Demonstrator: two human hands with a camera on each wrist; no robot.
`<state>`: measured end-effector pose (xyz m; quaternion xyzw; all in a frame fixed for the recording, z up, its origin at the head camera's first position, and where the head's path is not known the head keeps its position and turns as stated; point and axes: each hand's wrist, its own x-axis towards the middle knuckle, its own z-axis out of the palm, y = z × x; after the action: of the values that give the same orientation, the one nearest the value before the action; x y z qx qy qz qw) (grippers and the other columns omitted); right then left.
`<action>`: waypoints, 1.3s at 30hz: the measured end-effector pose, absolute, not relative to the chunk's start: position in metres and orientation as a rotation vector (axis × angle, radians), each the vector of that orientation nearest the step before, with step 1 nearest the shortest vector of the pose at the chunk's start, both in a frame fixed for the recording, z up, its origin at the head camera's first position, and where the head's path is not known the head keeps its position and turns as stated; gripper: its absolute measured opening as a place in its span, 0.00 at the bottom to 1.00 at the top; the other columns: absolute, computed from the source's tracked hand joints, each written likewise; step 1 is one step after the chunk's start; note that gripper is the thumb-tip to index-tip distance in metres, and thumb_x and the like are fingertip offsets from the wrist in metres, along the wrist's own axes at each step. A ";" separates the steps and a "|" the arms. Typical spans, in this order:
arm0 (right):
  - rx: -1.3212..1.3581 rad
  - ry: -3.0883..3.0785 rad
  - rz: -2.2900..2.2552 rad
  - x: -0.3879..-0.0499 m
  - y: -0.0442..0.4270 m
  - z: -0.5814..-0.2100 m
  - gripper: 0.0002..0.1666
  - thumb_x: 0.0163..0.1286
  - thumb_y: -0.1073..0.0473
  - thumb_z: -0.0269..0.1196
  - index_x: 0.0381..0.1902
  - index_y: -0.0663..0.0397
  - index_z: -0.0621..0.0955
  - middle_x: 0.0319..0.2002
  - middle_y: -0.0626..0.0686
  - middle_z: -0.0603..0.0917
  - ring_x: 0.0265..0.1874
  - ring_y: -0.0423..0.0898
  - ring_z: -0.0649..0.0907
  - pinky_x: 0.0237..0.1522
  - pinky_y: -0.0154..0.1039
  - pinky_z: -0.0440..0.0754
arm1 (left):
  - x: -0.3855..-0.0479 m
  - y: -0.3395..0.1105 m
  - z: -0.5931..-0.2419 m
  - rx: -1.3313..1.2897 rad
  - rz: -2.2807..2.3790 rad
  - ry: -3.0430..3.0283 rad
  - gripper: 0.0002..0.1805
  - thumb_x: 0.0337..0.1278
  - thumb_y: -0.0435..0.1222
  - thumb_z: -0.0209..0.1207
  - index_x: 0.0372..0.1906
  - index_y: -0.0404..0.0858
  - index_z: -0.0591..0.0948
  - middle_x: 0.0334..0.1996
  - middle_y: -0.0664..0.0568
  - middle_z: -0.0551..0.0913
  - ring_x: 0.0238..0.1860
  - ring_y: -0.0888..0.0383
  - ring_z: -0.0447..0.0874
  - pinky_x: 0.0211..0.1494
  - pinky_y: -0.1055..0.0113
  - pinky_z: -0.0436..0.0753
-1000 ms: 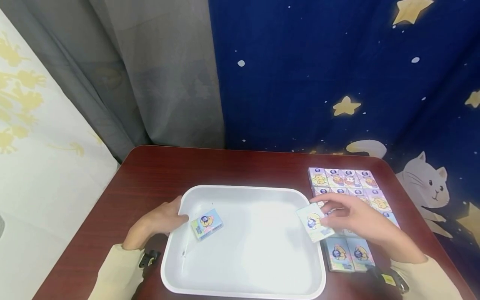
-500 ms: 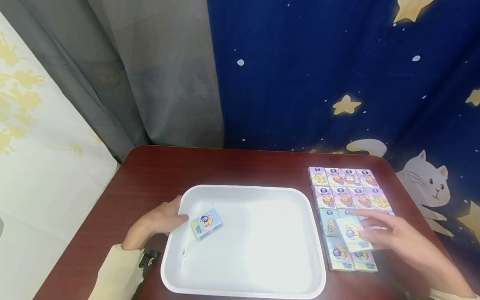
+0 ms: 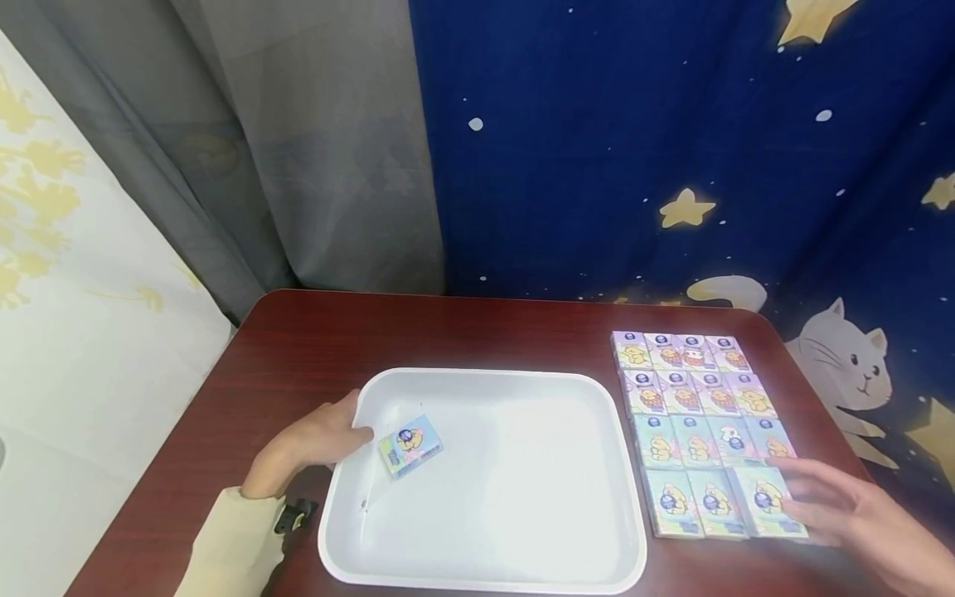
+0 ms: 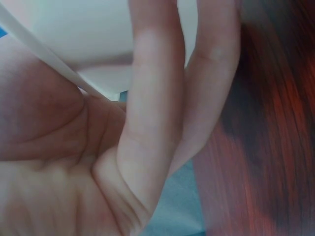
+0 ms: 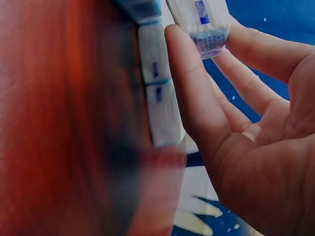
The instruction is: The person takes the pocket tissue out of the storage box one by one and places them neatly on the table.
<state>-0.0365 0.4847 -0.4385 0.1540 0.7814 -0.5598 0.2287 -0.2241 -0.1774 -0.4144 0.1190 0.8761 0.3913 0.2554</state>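
Observation:
My left hand (image 3: 317, 435) grips the left rim of a white tray (image 3: 485, 587), its thumb over the edge. In the left wrist view, the fingers (image 4: 152, 88) lie along the tray's outer side. One blue tissue pack (image 3: 411, 446) lies tilted inside the tray, near the left hand. At the right, my right hand (image 3: 858, 514) pinches a light-blue tissue pack (image 3: 767, 502) between thumb and fingers, at the right end of the front row. The right wrist view shows the end of that held tissue pack (image 5: 211, 37); whether it rests on the table is unclear.
Rows of tissue packs (image 3: 675, 390), purple behind and blue in front, lie close together right of the tray. The dark red table (image 3: 448, 332) ends at a curtain (image 3: 522, 207) behind. A white wall covering (image 3: 97, 398) hangs at the left.
My right hand has carried the tissue pack from above the tray's right edge rightward, over the rows, to the front row's right end. The left hand stays on the rim.

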 end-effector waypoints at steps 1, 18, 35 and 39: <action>0.423 2.139 -1.551 -0.036 0.486 -0.440 0.28 0.86 0.59 0.61 0.55 0.05 0.79 0.60 0.52 0.85 0.50 0.47 0.88 0.49 0.45 0.90 | -0.224 -0.178 -0.415 0.324 1.066 2.375 0.37 0.71 0.28 0.60 0.79 0.26 0.60 0.43 0.39 0.87 0.32 0.47 0.93 0.29 0.50 0.93; 0.481 2.293 -1.381 -0.036 0.480 -0.453 0.37 0.83 0.55 0.66 0.75 0.75 0.67 0.61 0.63 0.85 0.47 0.42 0.87 0.46 0.44 0.91 | -0.223 -0.178 -0.414 0.345 1.108 2.341 0.37 0.71 0.27 0.60 0.79 0.27 0.60 0.43 0.40 0.87 0.33 0.46 0.93 0.28 0.48 0.93; 0.502 2.520 -0.952 -0.042 0.468 -0.448 0.42 0.77 0.46 0.72 0.68 0.78 0.75 0.51 0.61 0.89 0.46 0.52 0.86 0.41 0.43 0.85 | -0.223 -0.178 -0.413 0.350 1.109 2.338 0.37 0.71 0.27 0.60 0.79 0.26 0.60 0.42 0.39 0.88 0.32 0.45 0.93 0.28 0.49 0.92; 0.482 2.532 -0.902 -0.044 0.467 -0.445 0.42 0.76 0.44 0.73 0.68 0.76 0.76 0.50 0.58 0.90 0.46 0.50 0.86 0.42 0.42 0.82 | -0.223 -0.178 -0.412 0.336 1.077 2.363 0.36 0.71 0.28 0.60 0.78 0.25 0.60 0.41 0.40 0.87 0.31 0.47 0.93 0.29 0.50 0.93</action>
<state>-0.0439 0.4671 -0.4452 0.1729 0.9078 -0.3233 0.2038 -0.2234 -0.1780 -0.4116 0.1240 0.8718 0.3971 0.2585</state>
